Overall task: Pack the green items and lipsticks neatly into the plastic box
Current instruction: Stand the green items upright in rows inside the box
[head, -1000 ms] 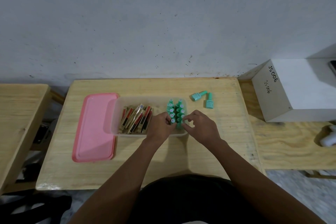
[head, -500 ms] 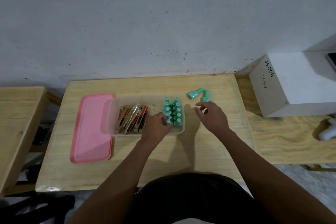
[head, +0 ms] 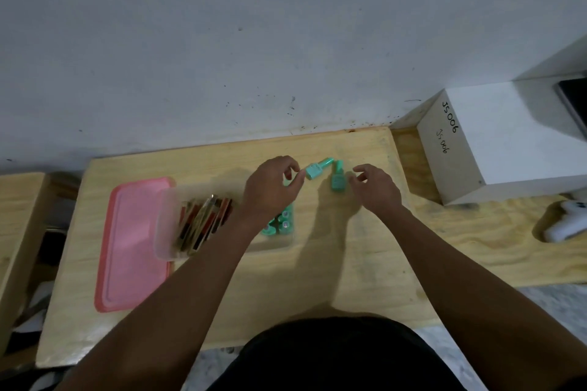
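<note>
- Head view: the left hand (head: pixel 273 189) reaches past the far rim of the plastic box (head: pixel 165 232), its fingers curled. Its fingertips meet the base end of the lying green bottle (head: pixel 317 169). I cannot tell whether that contact is a firm pinch or only a touch.
- Head view: the lying green bottle rests on its side on the table (head: pixel 317 279), beyond the box, with its cap pointing away and to the right.
- Head view: the right hand (head: pixel 376 190) holds nothing. Its fingers are loosely bent and their tips sit just beside the second green bottle (head: pixel 337 179), with a sliver of table between them.
- Head view: the second green bottle lies just to the right of the first, cap toward the wall, and the two are close together.
- Head view: the plastic box is translucent. The lipsticks (head: pixel 203 225) are packed in its left part, leaning against one another.
- Head view: the packed green bottles (head: pixel 281 222) stand in the box's right part (the left forearm hides most of them).
- Head view: the pink lid (head: pixel 133 244) lies flat to the left of the box, whose left end overlaps it.
- Head view: a white carton (head: pixel 495 149) marked "JS006" sits to the right on a neighbouring wooden surface, and a white object (head: pixel 568 225) lies nearer on that surface.
</note>
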`<state>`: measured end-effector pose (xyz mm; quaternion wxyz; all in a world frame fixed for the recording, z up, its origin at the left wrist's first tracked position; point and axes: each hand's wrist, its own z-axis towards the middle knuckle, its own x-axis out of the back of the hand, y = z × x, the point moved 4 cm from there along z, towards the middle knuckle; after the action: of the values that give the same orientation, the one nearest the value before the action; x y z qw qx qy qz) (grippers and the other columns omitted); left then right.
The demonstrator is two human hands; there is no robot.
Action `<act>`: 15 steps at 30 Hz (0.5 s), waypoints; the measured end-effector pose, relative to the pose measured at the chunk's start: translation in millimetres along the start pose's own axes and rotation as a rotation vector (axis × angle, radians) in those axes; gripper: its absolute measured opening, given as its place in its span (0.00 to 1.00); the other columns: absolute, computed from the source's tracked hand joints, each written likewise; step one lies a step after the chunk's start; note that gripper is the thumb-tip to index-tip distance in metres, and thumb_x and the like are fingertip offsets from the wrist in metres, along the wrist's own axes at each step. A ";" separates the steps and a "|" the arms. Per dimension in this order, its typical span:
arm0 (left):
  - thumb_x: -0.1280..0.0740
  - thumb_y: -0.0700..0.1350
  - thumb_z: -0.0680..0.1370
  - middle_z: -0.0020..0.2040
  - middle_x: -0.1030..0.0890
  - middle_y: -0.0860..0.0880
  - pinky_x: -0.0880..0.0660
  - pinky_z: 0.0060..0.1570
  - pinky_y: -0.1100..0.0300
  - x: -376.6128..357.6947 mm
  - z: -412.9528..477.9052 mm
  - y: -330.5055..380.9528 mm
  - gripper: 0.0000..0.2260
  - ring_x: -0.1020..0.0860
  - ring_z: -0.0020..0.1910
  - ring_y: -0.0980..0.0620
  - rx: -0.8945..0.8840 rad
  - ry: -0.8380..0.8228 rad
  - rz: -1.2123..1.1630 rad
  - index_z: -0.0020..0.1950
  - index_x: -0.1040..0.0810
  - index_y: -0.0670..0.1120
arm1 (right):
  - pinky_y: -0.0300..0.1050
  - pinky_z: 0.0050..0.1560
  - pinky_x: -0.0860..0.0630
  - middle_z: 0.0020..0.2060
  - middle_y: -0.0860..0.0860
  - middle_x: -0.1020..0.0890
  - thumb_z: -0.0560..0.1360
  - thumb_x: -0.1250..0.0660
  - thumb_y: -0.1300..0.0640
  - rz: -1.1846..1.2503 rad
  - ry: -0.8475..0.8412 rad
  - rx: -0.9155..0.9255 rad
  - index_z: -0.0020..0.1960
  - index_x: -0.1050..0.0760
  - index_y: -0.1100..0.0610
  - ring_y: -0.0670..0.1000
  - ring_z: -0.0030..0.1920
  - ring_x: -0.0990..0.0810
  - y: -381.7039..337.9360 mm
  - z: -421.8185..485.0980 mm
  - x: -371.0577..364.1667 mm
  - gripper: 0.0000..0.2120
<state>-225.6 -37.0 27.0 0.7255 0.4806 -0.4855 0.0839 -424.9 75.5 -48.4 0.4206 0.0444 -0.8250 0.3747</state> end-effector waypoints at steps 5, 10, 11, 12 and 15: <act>0.35 0.52 0.76 0.50 0.22 0.47 0.25 0.47 0.54 -58.4 50.4 -5.1 0.15 0.23 0.50 0.47 0.108 -0.212 0.081 0.60 0.23 0.47 | 0.49 0.52 0.21 0.54 0.46 0.17 0.77 0.38 0.42 -0.019 -0.052 -0.050 0.60 0.23 0.46 0.51 0.53 0.19 -1.7 26.3 -1.3 0.15; 0.38 0.53 0.77 0.63 0.26 0.43 0.27 0.58 0.49 -96.5 79.3 -13.8 0.21 0.28 0.63 0.42 0.228 -0.428 0.301 0.68 0.28 0.45 | 0.49 0.47 0.21 0.51 0.47 0.17 0.76 0.38 0.39 -0.052 -0.069 -0.062 0.59 0.22 0.47 0.51 0.50 0.18 -9.4 44.8 -2.5 0.18; 0.38 0.53 0.77 0.62 0.26 0.43 0.27 0.57 0.49 -101.2 82.2 -12.6 0.20 0.27 0.62 0.42 0.230 -0.438 0.328 0.66 0.26 0.46 | 0.48 0.46 0.21 0.50 0.48 0.16 0.76 0.37 0.39 -0.056 -0.079 -0.073 0.59 0.22 0.47 0.51 0.49 0.17 -10.0 47.7 -3.4 0.17; 0.37 0.53 0.77 0.61 0.25 0.44 0.27 0.55 0.49 -105.0 84.4 -11.5 0.19 0.26 0.60 0.42 0.235 -0.437 0.345 0.64 0.25 0.46 | 0.48 0.45 0.21 0.49 0.48 0.16 0.75 0.36 0.40 -0.064 -0.085 -0.079 0.57 0.21 0.48 0.51 0.48 0.17 -10.7 49.9 -4.4 0.16; 0.35 0.53 0.76 0.57 0.24 0.44 0.26 0.51 0.50 -113.5 88.0 -10.6 0.16 0.24 0.56 0.43 0.258 -0.407 0.363 0.58 0.21 0.45 | 0.48 0.45 0.20 0.45 0.49 0.16 0.74 0.34 0.39 -0.098 -0.103 -0.086 0.53 0.20 0.49 0.51 0.45 0.16 -11.7 52.4 -8.6 0.16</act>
<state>-332.6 -72.0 -62.8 0.5191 0.4811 -0.6844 0.1752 -449.4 30.7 -67.0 0.3968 0.0861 -0.8577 0.3153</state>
